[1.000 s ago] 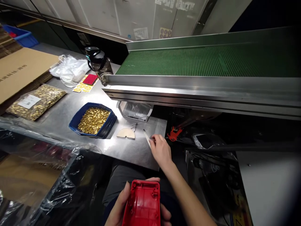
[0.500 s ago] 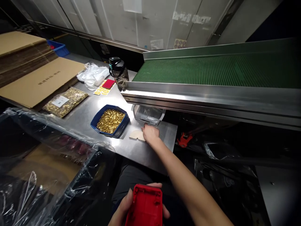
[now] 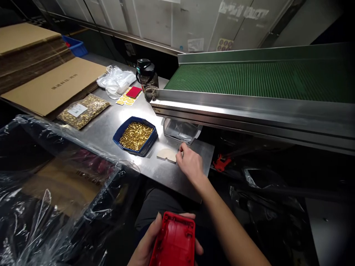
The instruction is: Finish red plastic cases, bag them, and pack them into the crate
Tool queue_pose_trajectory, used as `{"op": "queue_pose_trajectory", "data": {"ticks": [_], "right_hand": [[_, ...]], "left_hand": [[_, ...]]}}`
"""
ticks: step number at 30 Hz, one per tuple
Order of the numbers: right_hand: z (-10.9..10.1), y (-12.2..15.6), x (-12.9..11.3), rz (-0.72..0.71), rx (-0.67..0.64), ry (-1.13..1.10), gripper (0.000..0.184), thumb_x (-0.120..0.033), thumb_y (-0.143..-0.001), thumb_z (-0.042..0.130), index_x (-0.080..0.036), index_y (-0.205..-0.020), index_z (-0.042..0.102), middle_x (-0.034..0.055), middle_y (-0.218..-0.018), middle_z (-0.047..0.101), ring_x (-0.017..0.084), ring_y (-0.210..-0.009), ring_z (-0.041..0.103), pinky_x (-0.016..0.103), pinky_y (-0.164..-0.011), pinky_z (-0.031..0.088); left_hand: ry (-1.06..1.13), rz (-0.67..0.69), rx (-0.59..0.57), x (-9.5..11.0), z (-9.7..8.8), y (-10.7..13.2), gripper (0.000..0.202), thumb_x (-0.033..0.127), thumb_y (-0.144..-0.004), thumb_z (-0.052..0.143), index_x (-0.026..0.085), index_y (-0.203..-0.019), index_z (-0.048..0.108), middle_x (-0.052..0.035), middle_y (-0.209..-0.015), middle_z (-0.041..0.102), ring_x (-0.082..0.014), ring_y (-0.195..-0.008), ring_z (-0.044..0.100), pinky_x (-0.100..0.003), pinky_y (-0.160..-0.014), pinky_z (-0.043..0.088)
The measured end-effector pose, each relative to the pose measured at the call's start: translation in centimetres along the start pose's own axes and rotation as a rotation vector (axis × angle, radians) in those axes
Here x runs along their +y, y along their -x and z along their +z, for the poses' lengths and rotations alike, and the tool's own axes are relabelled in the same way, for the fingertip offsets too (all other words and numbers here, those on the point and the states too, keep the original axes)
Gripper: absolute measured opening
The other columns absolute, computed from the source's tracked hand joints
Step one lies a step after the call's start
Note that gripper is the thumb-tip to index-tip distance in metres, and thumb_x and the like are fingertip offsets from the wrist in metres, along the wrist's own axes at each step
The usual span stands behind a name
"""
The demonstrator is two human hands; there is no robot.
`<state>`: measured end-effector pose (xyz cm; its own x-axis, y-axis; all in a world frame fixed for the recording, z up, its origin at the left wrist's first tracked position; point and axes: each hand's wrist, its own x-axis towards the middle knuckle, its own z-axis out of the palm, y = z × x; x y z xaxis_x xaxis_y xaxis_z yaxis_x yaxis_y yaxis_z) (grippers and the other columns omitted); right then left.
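My left hand (image 3: 146, 240) is wrapped round a red plastic housing (image 3: 177, 240), its hollow side facing up, with small posts visible at its corners. Over the metal table, my right hand (image 3: 190, 162) has its fingers curled together in a pinch. What they hold, if anything, is too small to make out. Just left of those fingertips lies a flat beige piece (image 3: 165, 155) with a notch in its near edge; whether they touch it I cannot tell. A grey bin (image 3: 181, 131) with clear plastic in it stands just beyond. Small gold-coloured metal pieces (image 3: 135, 136) fill a blue tray (image 3: 146, 147).
A green ribbed conveyor (image 3: 235, 79) with a metal side rail overhangs the table's right side. A dark bottle (image 3: 146, 79), a bag of gold pieces (image 3: 83, 111) and stacked cardboard (image 3: 63, 83) stand farther back. A plastic-lined box (image 3: 91, 199) is at left.
The view has shifted, so the table appears farther right and higher. My right hand has drawn slightly back towards me, off the beige piece's end. My left hand keeps holding the red housing.
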<state>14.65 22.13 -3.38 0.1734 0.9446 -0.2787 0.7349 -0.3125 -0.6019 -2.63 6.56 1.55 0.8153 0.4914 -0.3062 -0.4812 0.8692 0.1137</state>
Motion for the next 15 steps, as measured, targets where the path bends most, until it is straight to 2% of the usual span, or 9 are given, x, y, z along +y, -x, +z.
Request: {"op": "queue_pose_trajectory", "data": {"ticks": [3,5,7,10,12,15], "right_hand": [[-1.6,3.5,2.1,0.026,-0.102,-0.266,0.034,-0.036,-0.095,0.046,-0.023,-0.127,0.046,0.0019,-0.089,0.069,0.024,-0.084,0.073,0.036,-0.078,0.055],[-2.4,6.4,3.8,0.063,-0.185,-0.444,0.042,-0.041,-0.096,0.043,-0.021,-0.134,0.039,0.0,-0.087,0.066,0.02,-0.073,0.073,0.031,-0.065,0.056],[-2.9,9.3,5.6,0.182,-0.268,-0.81,0.042,-0.043,-0.096,0.048,-0.018,-0.13,0.047,0.0012,-0.088,0.065,0.018,-0.073,0.073,0.025,-0.059,0.054],[-2.9,13.4,7.8,0.436,-0.327,-1.425,0.032,-0.044,-0.086,0.07,-0.017,-0.104,0.065,0.0,-0.083,0.065,0.012,-0.067,0.069,0.017,-0.052,0.048],[-2.6,15.5,8.7,0.54,-0.312,-1.603,0.033,-0.045,-0.078,0.08,-0.018,-0.094,0.067,-0.0021,-0.08,0.064,0.008,-0.062,0.065,0.014,-0.048,0.044],[-2.3,18.0,9.0,0.605,-0.264,-1.703,0.03,-0.043,-0.082,0.079,-0.021,-0.099,0.067,0.0014,-0.09,0.07,0.011,-0.074,0.07,0.013,-0.05,0.046]], "left_hand": [[0.021,0.004,-0.016,0.0,-0.6,0.0,0.079,0.072,-0.094,0.045,0.016,-0.148,0.052,-0.021,-0.122,0.073,-0.0323,-0.103,0.075,-0.039,-0.093,0.049],[0.039,0.01,0.01,-0.2,-1.1,0.2,0.076,0.071,-0.093,0.05,0.019,-0.149,0.052,-0.0203,-0.125,0.071,-0.034,-0.107,0.073,-0.043,-0.096,0.048],[0.047,0.018,0.069,-0.4,-1.6,0.6,0.073,0.068,-0.092,0.055,0.023,-0.149,0.052,-0.0194,-0.129,0.069,-0.0355,-0.112,0.07,-0.048,-0.1,0.046],[0.002,0.001,0.181,-0.6,-1.7,1.2,0.071,0.062,-0.091,0.062,0.025,-0.15,0.049,-0.0195,-0.134,0.066,-0.0398,-0.121,0.065,-0.056,-0.107,0.041],[-0.054,-0.03,0.223,-0.6,-1.5,1.4,0.072,0.056,-0.09,0.066,0.023,-0.151,0.048,-0.0205,-0.136,0.064,-0.0427,-0.126,0.061,-0.057,-0.11,0.038],[-0.149,-0.064,0.215,-0.5,-1.2,1.5,0.085,0.054,-0.086,0.073,0.025,-0.157,0.037,-0.0198,-0.135,0.065,-0.0441,-0.127,0.061,-0.059,-0.112,0.034]]}}
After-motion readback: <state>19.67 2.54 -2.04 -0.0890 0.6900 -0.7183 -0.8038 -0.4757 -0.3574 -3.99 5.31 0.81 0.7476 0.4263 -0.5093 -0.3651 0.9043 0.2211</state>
